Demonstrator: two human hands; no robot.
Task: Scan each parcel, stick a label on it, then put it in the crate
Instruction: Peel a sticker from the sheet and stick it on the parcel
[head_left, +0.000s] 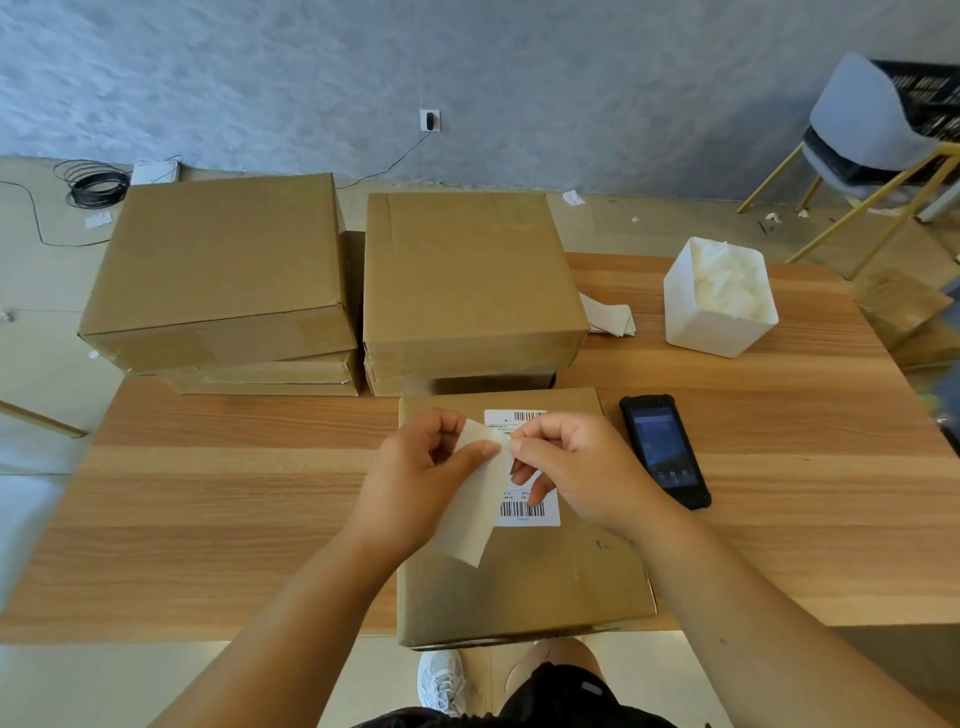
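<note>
- left grip (415, 478): thumb and fingers pinch a blank white sheet (480, 514) held over the parcel
- right grip (576, 473): thumb and forefinger pinch the same sheet's top edge
- parcel (519, 582): flat on the desk (234, 493), near edge, centre
- label (524, 512) stuck on the parcel top: two barcodes, small print unreadable
- scanner (665, 449): black handheld, screen lit, just right of the parcel, no legible text
- far: left box stack (223, 260), right box stack (467, 270), both unmarked
- white bin (722, 322) of crumpled paper, far right
</note>
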